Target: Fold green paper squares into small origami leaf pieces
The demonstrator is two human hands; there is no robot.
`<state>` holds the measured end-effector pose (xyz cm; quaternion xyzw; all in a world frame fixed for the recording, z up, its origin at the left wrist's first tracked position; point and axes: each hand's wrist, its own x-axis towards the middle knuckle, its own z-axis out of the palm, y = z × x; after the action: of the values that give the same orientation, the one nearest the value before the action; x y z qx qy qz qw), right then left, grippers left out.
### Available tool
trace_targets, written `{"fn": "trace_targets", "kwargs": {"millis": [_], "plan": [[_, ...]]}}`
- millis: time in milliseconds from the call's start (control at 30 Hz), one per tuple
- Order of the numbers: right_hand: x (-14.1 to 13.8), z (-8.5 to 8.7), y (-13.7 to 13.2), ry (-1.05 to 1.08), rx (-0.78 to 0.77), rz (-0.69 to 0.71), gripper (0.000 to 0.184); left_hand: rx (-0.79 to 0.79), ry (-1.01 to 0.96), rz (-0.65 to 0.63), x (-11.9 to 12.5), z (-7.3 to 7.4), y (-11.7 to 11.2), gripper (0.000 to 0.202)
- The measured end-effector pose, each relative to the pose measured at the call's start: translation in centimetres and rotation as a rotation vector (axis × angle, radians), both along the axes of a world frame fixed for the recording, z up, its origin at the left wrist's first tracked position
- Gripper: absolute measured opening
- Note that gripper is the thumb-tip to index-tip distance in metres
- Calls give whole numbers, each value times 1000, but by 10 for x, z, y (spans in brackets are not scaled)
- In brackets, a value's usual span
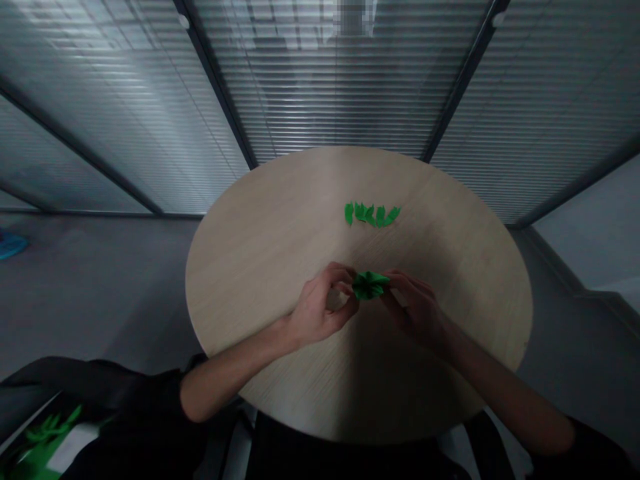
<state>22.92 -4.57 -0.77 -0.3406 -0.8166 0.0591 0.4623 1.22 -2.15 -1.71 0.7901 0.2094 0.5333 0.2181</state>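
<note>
Both my hands meet over the middle of a round light-wood table (280, 220). Between them is a small folded green paper piece (369, 285), made of several joined folds. My left hand (323, 307) pinches its left side with thumb and fingers curled. My right hand (413, 303) grips its right side, fingers closed. Further back on the table lies a short row of several loose folded green paper pieces (372, 215), apart from both hands.
Glass walls with horizontal blinds (350, 80) stand right behind the table. Grey floor surrounds it. At the bottom left corner lie more green paper shapes (47, 427) on a white and green surface. A blue object (10, 244) sits at the far left edge.
</note>
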Motion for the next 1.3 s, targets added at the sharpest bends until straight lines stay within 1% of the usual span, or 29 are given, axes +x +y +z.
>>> {"fn": "trace_targets", "kwargs": {"millis": [100,233,500,667,767,867,1000,1167,1300], "plan": [[0,0,0,-1,-15,-1,12,33,-4,22,0,3,0,29],[1,-1,0,3,-22,13,13,37,69,38,-1,7,-3,24],[-2,5,-1,-19,-84,49,11,68,99,66,-3,2,-3,20],[-2,3,-1,7,-72,67,9,85,107,51,-2,2,-4,16],[-3,2,-1,19,-81,63,11,60,96,65,-1,1,-5,14],[-3,3,-2,1,-102,92,14,21,70,75,0,-1,-7,11],[-2,5,-2,-3,-100,131,16,-41,60,101,1,0,-10,16],[-1,6,-2,-22,-85,143,17,0,70,48,1,4,-9,9],[-1,7,-2,-20,-80,125,15,-34,65,21,2,4,-8,10]]}}
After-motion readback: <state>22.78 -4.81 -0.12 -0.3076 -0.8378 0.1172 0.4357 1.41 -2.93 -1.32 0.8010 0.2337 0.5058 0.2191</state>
